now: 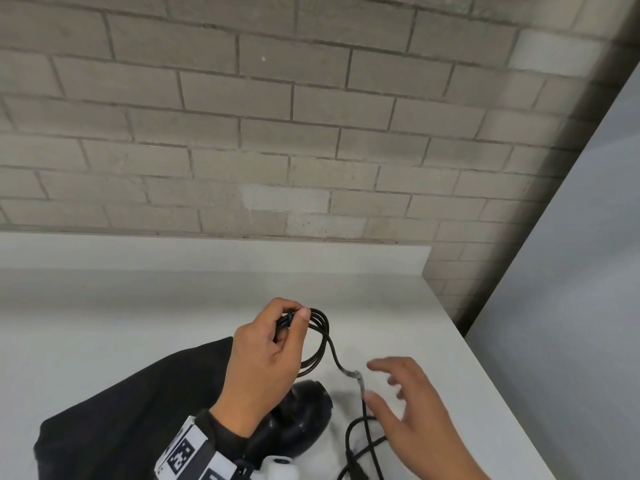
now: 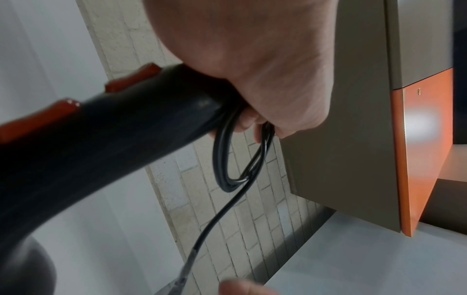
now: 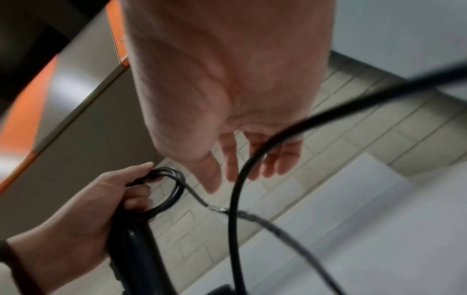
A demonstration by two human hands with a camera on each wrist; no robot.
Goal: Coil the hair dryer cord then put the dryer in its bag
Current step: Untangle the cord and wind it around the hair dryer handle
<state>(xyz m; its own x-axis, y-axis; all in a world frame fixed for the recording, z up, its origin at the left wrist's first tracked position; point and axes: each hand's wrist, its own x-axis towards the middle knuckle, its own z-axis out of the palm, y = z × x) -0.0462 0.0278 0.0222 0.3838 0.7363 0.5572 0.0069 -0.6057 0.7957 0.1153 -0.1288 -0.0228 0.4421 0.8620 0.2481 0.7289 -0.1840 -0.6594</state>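
Currently, coils held by the left hand (image 1: pixel 266 355), loose cord (image 1: pixel 349 374) trailing right.
Fingers are curled round coils and dryer (image 1: pixel 294 420) handle above the desk (image 1: pixel 138 306); the right hand (image 1: pixel 412 407), nearer the slack, is spread and empty.

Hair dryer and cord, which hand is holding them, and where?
The left hand grips the hair dryer by its handle end, pinning the coiled cord loops there. The right hand is open, holding nothing.

Head cam downward (wrists upward, close).
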